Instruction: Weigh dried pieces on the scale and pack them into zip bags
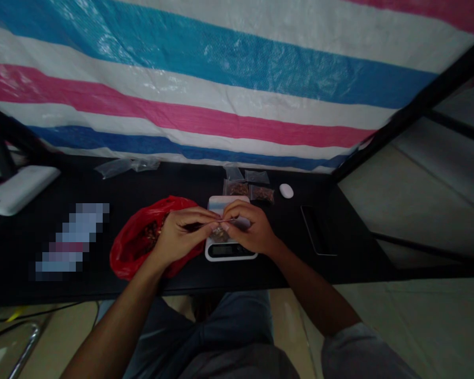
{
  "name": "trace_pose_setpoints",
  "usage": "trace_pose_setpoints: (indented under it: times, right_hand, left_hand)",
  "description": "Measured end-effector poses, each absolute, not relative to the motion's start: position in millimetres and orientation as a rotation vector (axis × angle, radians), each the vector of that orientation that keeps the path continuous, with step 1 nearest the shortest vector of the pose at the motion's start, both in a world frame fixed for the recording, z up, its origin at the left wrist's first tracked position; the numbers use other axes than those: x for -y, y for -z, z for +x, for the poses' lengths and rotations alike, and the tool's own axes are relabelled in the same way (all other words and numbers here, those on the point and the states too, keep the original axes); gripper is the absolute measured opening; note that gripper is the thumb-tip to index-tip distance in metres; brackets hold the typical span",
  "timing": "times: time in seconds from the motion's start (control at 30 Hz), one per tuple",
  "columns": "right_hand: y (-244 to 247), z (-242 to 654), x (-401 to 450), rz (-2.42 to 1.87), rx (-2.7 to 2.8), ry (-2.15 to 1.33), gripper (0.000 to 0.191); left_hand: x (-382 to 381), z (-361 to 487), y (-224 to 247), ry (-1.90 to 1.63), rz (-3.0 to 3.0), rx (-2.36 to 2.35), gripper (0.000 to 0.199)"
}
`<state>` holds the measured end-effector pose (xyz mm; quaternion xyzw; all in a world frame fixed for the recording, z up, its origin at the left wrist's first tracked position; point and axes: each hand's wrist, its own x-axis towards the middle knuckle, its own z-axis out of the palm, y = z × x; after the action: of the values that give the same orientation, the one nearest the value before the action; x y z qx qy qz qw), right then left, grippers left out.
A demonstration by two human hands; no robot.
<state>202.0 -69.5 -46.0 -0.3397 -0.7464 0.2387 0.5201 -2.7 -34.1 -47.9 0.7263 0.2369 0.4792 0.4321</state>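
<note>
Centrally, one small clear bag (221, 234), with brownish contents, its top edge between the fingertips of both hands, above the front part of the weighing platform; whether its base touches the platform cannot be told. Left hand (185, 229): thumb and fingers pinching the bag's top edge, wrist crossing the near side of the red bag. Right hand (255, 226): thumb and fingers pinching the same edge from the other side, fingertips meeting or nearly meeting those of the left. One white digital scale (231, 257), dark display panel toward the person, reading too dim to make out. One red plastic bag (126, 250), mouth open, just left of the scale, holding reddish-brown dried pieces (152, 231). Two filled clear bags (263, 195), side by side behind the scale, brown contents. Two flat clear bags (256, 176), just behind these. One white rounded object (286, 190), to their right. One dark phone-like slab (318, 229), lying flat near the table's right end. One blurred-out rectangular item (73, 239), left of the red bag. Crumpled clear plastic (120, 166), along the back edge. One black table (189, 181), beneath all; one striped sheet (221, 110), behind.
</note>
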Motion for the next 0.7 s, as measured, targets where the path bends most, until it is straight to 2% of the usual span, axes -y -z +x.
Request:
trace_pose_setpoints:
  times: [0.27,0.7]
  right_hand:
    - [44.2,206.7,68.7,-0.805,1.728,-0.635,0.012]
    - [46.5,206.2,65.1,-0.841,1.805,-0.507,0.004]
  left_hand:
    - [33.4,-3.7,44.5,-1.189,1.71,-0.677,0.015]
    - [30.9,-1.9,48.5,-1.237,1.78,-0.789,0.01]
